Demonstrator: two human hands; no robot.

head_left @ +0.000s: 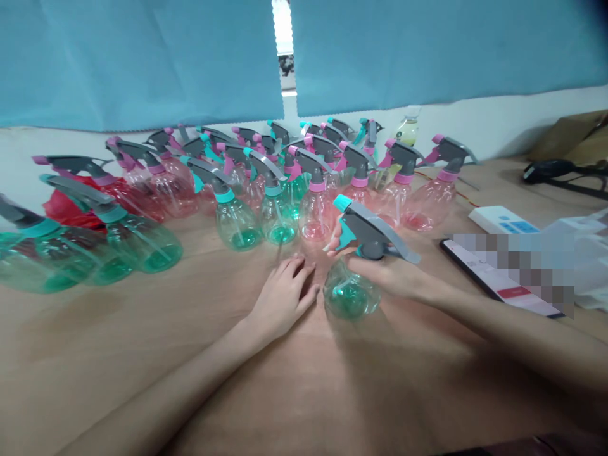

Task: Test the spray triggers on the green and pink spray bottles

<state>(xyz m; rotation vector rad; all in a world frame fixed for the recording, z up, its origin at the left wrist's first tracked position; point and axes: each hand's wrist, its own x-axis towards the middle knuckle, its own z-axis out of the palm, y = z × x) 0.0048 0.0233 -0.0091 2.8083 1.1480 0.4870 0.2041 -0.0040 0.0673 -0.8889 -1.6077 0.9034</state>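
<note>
A green spray bottle (351, 297) with a grey and turquoise spray head is gripped at its neck by my right hand (380, 272). Its base is at the table, and a finger shows near the turquoise trigger. Just left of this bottle, my left hand (285, 291) lies on the wooden table (266, 392) with its fingers apart and nothing held. Behind my left hand stand two green bottles (238, 225) (278, 218) and a pink bottle (316, 212), all with spray heads on.
Several more pink and green spray bottles fill the back. Green bottles (147, 244) stand at the left beside a red bag (71, 206). To the right are a phone (498, 278), a white device (503, 220), clear plastic (589, 253) and black glasses (565, 174). Blue cloth (166, 57) hangs behind.
</note>
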